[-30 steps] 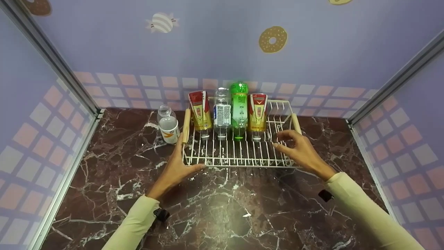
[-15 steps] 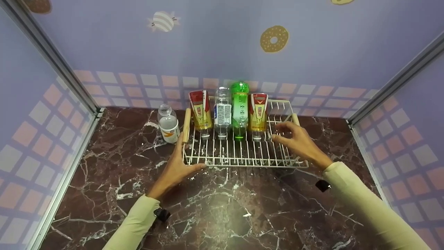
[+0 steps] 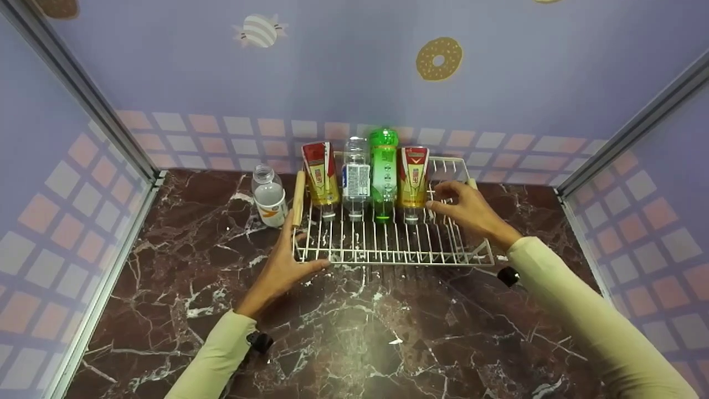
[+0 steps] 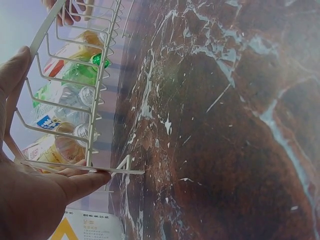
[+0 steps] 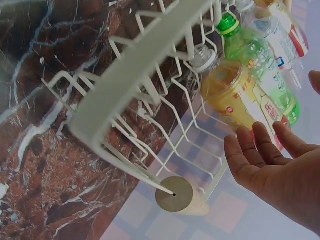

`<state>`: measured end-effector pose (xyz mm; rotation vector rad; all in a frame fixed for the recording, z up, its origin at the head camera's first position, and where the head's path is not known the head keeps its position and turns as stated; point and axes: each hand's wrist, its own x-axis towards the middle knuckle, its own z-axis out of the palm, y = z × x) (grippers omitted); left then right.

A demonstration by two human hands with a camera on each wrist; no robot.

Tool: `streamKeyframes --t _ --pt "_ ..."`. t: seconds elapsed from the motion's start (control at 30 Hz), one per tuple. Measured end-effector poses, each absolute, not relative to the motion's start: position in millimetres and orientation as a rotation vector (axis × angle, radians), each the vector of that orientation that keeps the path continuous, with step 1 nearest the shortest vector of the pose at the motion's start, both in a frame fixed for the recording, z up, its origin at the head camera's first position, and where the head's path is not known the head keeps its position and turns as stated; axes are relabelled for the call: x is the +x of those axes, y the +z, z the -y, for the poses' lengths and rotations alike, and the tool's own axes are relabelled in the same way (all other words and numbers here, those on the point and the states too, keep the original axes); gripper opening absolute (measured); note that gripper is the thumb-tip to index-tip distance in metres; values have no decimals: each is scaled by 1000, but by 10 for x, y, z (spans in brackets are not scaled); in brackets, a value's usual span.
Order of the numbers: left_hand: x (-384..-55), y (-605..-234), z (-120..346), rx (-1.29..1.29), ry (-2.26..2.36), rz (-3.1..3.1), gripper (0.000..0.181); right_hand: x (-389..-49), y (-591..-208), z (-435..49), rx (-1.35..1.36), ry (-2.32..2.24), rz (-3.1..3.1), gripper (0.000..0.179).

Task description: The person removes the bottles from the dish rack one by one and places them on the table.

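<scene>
My left hand (image 3: 285,266) grips the left front corner of a white wire dish rack (image 5: 135,70), below its left wooden handle (image 3: 299,194). In the left wrist view the thumb lies along the rim and a fingertip shows under the wire. My right hand (image 3: 468,213) is over the rack's right end, fingers loosely bent and spread, close to a bottle with a red and yellow label (image 3: 414,172). Left of it in the rack lean a green bottle (image 3: 383,172), a clear bottle with a white label (image 3: 356,180) and another red and yellow bottle (image 3: 320,172), necks downward.
A clear bottle with a white and orange label (image 3: 270,202) stands upright, capless, left of the rack. The dark marble-patterned surface (image 3: 354,332) meets a lilac back wall (image 3: 343,66) behind the rack. Side panels rise at left and right.
My right hand has moved away from me and slightly left, nearer the rightmost bottle. The left hand stays at the rack's corner; rack and bottles keep their places.
</scene>
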<state>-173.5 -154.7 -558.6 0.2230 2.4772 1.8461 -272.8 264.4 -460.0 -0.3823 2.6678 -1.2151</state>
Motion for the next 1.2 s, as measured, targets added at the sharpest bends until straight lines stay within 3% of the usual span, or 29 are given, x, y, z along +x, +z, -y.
streamKeyframes --t 0.67,1.07,1.2 --pt "-1738 -5605 1542 216 1837 -2491 143 -3172 -4735 -2513 -305 -1249 -2605 71" --pt "-1734 -5601 1538 221 1837 -2504 143 -3364 -4845 -2459 -299 -1296 -2554 81" --pt "-1735 -5607 1533 211 1816 -2514 145 -3376 -4869 -2412 -296 -1342 -2516 76"
